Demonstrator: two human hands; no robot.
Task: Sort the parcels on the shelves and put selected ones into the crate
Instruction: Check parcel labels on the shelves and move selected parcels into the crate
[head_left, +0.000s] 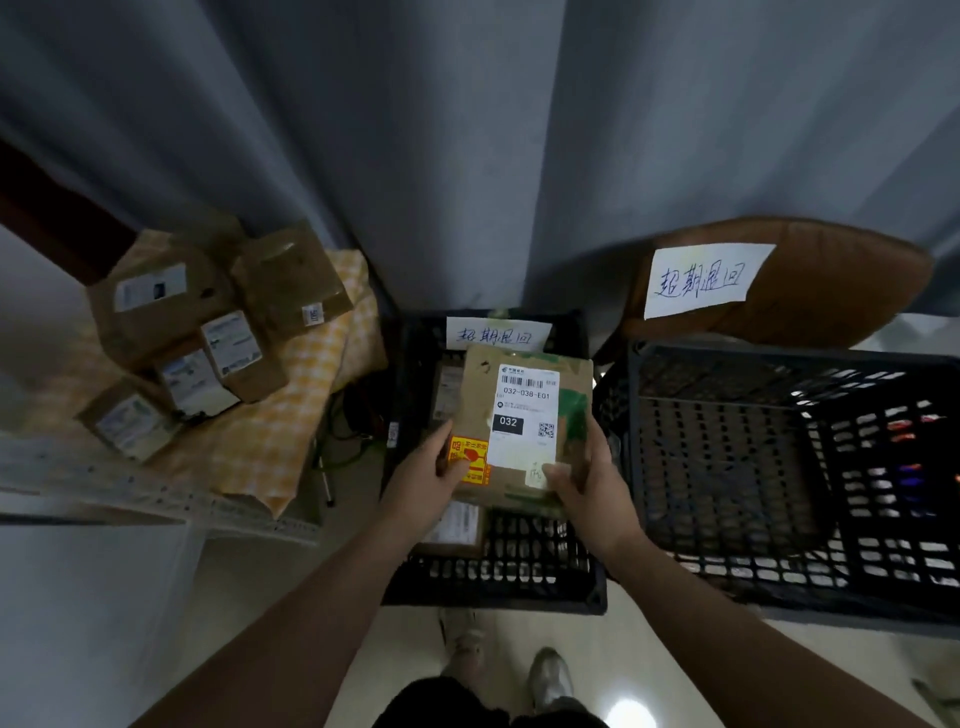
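I hold a flat brown cardboard parcel (524, 415) with a white label reading 032-038-E01 and a yellow-red sticker, above a black plastic crate (498, 577) on the floor. My left hand (431, 478) grips its lower left corner, thumb on the sticker. My right hand (587, 483) grips its lower right edge, thumb on the label. Other parcels (454, 525) lie inside the crate under it. The crate's far wall carries a handwritten paper sign (496, 335).
Several brown parcels (208, 322) sit on a yellow checked cloth (291, 415) on a shelf at left. A larger black crate (789, 467) stands at right. Behind it is a brown chair (831, 280) with a handwritten paper sign (701, 280). Grey curtains hang behind.
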